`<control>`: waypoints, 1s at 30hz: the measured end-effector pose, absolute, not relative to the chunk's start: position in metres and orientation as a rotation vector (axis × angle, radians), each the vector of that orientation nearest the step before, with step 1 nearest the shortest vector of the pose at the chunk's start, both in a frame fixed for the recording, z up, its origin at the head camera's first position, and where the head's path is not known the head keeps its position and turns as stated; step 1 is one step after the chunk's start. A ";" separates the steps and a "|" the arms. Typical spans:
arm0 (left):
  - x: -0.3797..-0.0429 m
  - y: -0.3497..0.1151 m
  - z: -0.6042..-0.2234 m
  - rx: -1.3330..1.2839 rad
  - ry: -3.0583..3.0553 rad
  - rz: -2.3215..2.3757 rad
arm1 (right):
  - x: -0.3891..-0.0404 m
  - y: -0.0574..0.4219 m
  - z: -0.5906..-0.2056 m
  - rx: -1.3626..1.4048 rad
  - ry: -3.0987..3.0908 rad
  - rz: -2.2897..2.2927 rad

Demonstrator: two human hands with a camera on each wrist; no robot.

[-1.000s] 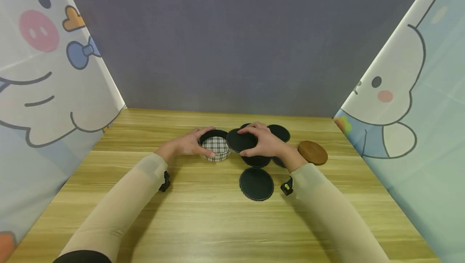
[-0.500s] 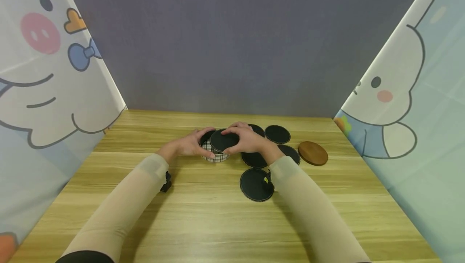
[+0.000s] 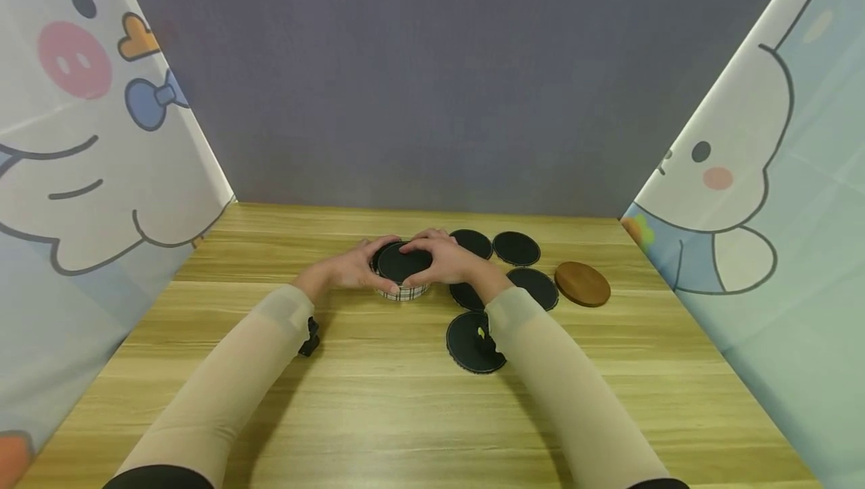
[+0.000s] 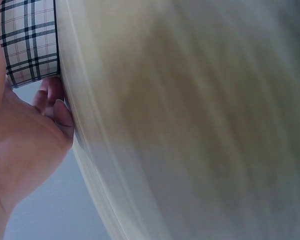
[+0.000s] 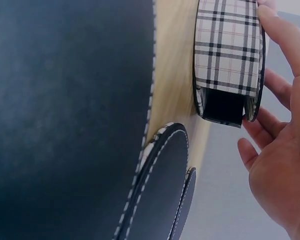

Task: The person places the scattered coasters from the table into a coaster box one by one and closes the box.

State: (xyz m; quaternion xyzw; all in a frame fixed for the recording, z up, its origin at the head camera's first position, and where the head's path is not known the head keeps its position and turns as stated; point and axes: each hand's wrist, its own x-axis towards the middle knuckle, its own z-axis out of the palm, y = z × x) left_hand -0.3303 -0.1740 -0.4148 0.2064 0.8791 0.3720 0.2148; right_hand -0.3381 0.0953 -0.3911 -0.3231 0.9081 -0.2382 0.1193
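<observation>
A round coaster holder (image 3: pixel 403 294) with a plaid side and black rim stands on the wooden table; in the right wrist view this holder (image 5: pixel 227 47) shows a gap in its wall. My left hand (image 3: pixel 351 269) grips its left side, thumb in front and fingers behind. Over its top, my right hand (image 3: pixel 447 262) pinches a round black coaster (image 3: pixel 399 262) between thumb and fingers. This coaster covers most of the holder's opening. In the left wrist view the plaid wall (image 4: pixel 30 42) sits beside my left hand (image 4: pixel 27 142).
Several black stitched coasters lie to the right, among them a back one (image 3: pixel 516 249) and a front one (image 3: pixel 468 342) partly behind my right wrist. A brown round disc (image 3: pixel 583 284) lies farther right. A grey panel (image 3: pixel 432 83) stands behind the table (image 3: pixel 378 414).
My right hand has carried the black coaster leftward, from beside the holder to over its opening. My left hand has stayed on the holder.
</observation>
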 end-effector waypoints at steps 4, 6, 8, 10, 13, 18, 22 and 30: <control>-0.330 -0.175 -0.414 0.587 2.446 1.018 | -0.339 0.094 -0.392 -0.945 2.636 -0.711; -0.330 -0.176 -0.414 0.587 2.454 1.002 | -0.340 0.093 -0.393 -0.948 2.635 -0.709; -0.329 -0.176 -0.414 0.585 2.458 0.996 | -0.340 0.092 -0.393 -0.954 2.638 -0.703; -0.328 -0.175 -0.413 0.578 2.459 1.000 | -0.341 0.090 -0.393 -0.964 2.646 -0.682; -0.328 -0.174 -0.414 0.579 2.458 1.013 | -0.342 0.090 -0.394 -0.973 2.661 -0.648; -0.329 -0.173 -0.415 0.567 2.464 1.020 | -0.340 0.094 -0.394 -0.980 2.669 -0.647; -0.331 -0.173 -0.416 0.560 2.478 1.009 | -0.335 0.103 -0.391 -0.977 2.654 -0.705; -0.331 -0.172 -0.416 0.557 2.485 1.020 | -0.316 0.143 -0.385 -1.026 2.591 -0.860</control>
